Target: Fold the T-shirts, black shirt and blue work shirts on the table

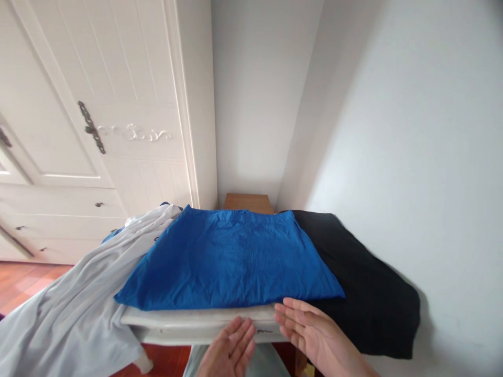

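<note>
A blue cloth garment (231,262) lies spread flat on a white table (188,318), its near edge close to the table's front. My left hand (231,345) is held palm up just before the table edge, fingers stretched out and holding nothing. To its right, my right hand (310,330) is also open and empty, its fingertips beside the near edge of the blue garment; whether they touch it I cannot tell. Black fabric (365,283) lies to the right, partly under the blue garment. Pale grey cloth (90,283) drapes over the table's left side.
At the left stands a white wardrobe (137,78) with drawers and dark handles. A grey wall (412,131) borders the right side. Behind the table shows the top of a brown wooden piece of furniture (247,201). Reddish wood floor (27,280) is visible at the left.
</note>
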Demonstrator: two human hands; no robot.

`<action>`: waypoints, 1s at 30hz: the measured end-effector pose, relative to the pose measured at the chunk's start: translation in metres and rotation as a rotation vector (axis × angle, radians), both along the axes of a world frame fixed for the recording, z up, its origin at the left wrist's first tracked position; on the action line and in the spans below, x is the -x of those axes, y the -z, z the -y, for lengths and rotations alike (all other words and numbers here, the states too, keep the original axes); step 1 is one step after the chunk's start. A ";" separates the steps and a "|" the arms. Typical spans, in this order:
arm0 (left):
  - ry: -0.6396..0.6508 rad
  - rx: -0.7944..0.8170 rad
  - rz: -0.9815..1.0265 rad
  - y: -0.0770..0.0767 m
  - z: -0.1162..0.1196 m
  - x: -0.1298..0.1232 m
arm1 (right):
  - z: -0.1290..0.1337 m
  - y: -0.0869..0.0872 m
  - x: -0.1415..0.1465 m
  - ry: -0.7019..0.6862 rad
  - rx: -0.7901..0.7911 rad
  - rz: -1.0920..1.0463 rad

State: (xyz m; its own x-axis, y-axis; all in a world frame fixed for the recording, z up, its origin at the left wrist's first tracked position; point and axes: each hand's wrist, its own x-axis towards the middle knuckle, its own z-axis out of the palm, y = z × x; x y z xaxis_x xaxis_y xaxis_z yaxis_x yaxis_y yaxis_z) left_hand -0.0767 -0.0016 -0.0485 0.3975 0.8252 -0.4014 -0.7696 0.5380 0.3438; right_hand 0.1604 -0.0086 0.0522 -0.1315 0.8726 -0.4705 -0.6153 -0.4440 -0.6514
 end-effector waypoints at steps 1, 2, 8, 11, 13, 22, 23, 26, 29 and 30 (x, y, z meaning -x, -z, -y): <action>0.027 -0.010 -0.003 -0.003 -0.008 -0.009 | -0.001 0.002 0.001 0.006 -0.002 -0.026; 0.041 -0.013 0.006 -0.008 -0.014 -0.017 | -0.002 0.004 0.001 0.015 -0.003 -0.050; -0.035 0.156 0.043 -0.039 -0.030 -0.058 | -0.001 0.017 -0.002 0.022 0.047 -0.171; -0.168 0.236 0.038 -0.054 -0.032 -0.078 | -0.002 0.020 -0.004 0.055 0.050 -0.222; -0.226 0.258 0.014 -0.066 -0.034 -0.088 | -0.005 0.017 -0.008 0.073 0.046 -0.241; -0.262 0.271 -0.096 -0.101 -0.042 -0.080 | -0.041 -0.032 -0.074 0.347 0.039 -0.063; -0.255 0.279 -0.105 -0.100 -0.042 -0.076 | -0.045 -0.035 -0.083 0.342 0.065 0.003; -0.198 0.290 -0.138 -0.092 -0.037 -0.065 | -0.062 -0.041 -0.100 0.165 0.154 0.189; -0.107 0.272 -0.152 -0.071 -0.030 -0.055 | -0.089 -0.042 -0.104 -0.072 0.169 0.250; -0.071 0.267 -0.152 -0.062 -0.028 -0.052 | -0.101 -0.041 -0.103 -0.110 0.152 0.265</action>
State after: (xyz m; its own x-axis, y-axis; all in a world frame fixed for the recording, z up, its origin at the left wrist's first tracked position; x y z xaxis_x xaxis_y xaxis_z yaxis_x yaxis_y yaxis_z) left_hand -0.0246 0.0267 0.0140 0.2614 0.7061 -0.6581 -0.7594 0.5713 0.3113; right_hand 0.2635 0.0927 0.0933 -0.0771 0.7772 -0.6245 -0.3761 -0.6028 -0.7037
